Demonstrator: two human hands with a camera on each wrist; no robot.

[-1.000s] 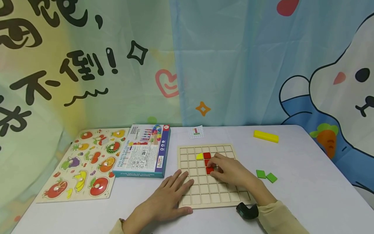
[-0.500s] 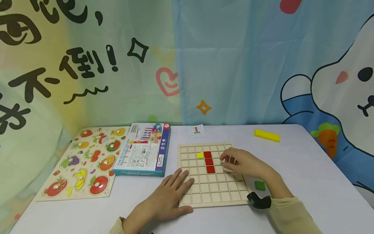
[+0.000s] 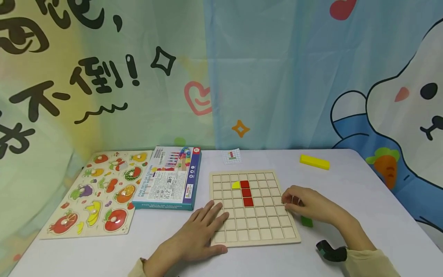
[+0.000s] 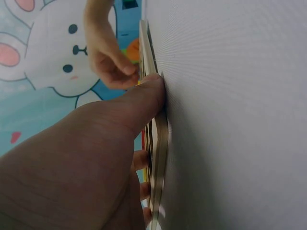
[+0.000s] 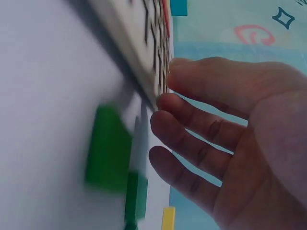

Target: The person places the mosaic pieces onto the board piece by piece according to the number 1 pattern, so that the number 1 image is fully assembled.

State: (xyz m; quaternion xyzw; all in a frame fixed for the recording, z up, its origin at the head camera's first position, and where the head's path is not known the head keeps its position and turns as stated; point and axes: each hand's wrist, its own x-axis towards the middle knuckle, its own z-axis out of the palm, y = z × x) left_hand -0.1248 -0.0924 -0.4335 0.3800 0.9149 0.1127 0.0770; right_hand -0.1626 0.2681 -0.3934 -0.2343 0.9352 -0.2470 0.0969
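Observation:
A square wooden grid board [image 3: 254, 233] lies on the white table, with a column of red square tiles [image 3: 245, 192] set in its cells. A small yellow piece [image 3: 236, 186] sits left of the top red tile. My left hand [image 3: 199, 234] rests spread along the board's left edge, its thumb [image 4: 144, 103] at the near edge. Past the board's right edge hovers my right hand [image 3: 311, 204], fingers loosely bent and holding nothing. Below it lies a green tile [image 3: 306, 221], partly covered by the hand; the right wrist view shows two green tiles [image 5: 109, 151].
A fruit puzzle board [image 3: 114, 184] and a boxed bead set [image 3: 167, 179] lie at the left. Behind the grid board is a small pattern card [image 3: 232, 157]. A yellow bar [image 3: 315, 162] lies at the back right. A printed curtain [image 3: 256, 77] hangs behind the table.
My right hand has left the red tiles and moved right, off the board and over the green tiles, where it now covers part of them. The left hand stays in place.

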